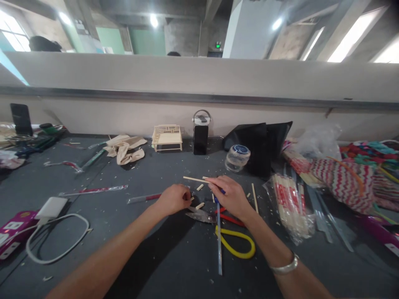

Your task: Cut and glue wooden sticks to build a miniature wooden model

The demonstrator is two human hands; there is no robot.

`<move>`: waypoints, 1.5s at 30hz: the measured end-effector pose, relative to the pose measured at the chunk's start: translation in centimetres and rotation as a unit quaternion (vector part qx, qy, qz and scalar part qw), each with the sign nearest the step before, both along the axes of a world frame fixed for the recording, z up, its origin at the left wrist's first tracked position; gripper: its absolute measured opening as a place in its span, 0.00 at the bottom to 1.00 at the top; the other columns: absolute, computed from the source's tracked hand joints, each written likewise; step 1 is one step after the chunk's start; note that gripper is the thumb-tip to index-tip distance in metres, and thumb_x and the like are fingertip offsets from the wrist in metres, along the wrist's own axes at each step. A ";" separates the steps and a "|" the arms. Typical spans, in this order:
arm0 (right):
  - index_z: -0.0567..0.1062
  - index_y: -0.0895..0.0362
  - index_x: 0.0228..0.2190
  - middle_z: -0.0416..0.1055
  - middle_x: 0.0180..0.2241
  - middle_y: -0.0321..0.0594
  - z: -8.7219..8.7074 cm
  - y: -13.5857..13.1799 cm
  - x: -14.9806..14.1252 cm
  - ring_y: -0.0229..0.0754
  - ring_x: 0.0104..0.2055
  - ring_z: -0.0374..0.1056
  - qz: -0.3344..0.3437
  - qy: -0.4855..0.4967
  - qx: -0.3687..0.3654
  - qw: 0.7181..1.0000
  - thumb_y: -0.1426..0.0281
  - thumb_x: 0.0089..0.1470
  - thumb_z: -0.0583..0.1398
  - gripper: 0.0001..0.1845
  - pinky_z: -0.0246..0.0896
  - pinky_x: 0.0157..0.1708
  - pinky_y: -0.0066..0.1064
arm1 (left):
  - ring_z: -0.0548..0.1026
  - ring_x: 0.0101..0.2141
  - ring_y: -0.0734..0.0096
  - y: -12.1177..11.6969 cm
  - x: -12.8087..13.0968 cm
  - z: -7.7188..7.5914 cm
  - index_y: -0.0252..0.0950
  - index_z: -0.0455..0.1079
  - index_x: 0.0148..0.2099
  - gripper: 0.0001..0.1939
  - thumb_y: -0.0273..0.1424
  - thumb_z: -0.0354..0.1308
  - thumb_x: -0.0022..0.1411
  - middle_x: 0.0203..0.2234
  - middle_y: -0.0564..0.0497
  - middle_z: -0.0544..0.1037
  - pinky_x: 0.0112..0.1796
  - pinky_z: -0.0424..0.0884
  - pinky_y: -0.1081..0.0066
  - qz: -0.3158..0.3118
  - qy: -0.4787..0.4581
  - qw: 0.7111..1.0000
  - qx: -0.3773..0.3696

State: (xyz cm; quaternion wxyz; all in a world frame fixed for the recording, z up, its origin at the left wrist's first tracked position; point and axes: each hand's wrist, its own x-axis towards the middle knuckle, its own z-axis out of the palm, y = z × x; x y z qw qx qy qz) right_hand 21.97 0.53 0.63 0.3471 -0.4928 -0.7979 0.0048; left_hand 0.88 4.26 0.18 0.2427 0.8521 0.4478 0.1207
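Observation:
My right hand (230,194) pinches one end of a thin wooden stick (193,179), which points left above the dark tabletop. To its left, my left hand (173,198) has its fingers curled together; whatever they hold, if anything, is hidden. Short cut pieces of wood (200,206) lie between the hands. Just below them rest scissors (235,243) with yellow and red handle parts, blades towards the left hand. Across the scissors lies a long narrow clear strip (219,249) with a blue part at its upper end, partly beneath my right hand.
A miniature wooden bench (167,139) stands at the back beside a black phone (200,140). A clear jar (237,158) is beyond my right hand. Bagged sticks (288,203) lie right; crumpled tan cloth (124,149), a white cable (59,259) and a purple power strip (18,232) lie left.

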 end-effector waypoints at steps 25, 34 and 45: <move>0.76 0.49 0.44 0.70 0.32 0.39 1.4 0.0 0.9 0.41 0.36 0.60 0.100 -0.162 0.010 0.982 0.75 0.58 0.55 0.16 0.47 0.42 0.38 | 0.77 0.24 0.69 -1.4 -2.8 0.7 0.33 0.68 0.32 0.09 0.33 0.62 0.53 0.25 0.48 0.77 0.24 0.72 0.73 0.057 -0.352 0.804 -0.476; 0.77 0.48 0.42 0.70 0.31 0.38 1.1 0.0 0.7 0.42 0.35 0.60 0.089 -0.175 -0.003 0.981 0.75 0.56 0.56 0.15 0.46 0.41 0.37 | 0.77 0.25 0.69 -1.4 -2.7 0.7 0.33 0.68 0.32 0.09 0.33 0.63 0.53 0.25 0.47 0.77 0.24 0.73 0.74 0.049 -0.353 0.801 -0.481; 0.76 0.49 0.41 0.70 0.28 0.37 1.4 -0.3 0.2 0.42 0.34 0.60 0.059 -0.204 -0.012 0.977 0.75 0.55 0.56 0.15 0.45 0.38 0.36 | 0.77 0.24 0.69 -1.5 -2.7 0.5 0.33 0.69 0.30 0.09 0.33 0.64 0.51 0.24 0.47 0.77 0.26 0.74 0.72 0.056 -0.365 0.803 -0.467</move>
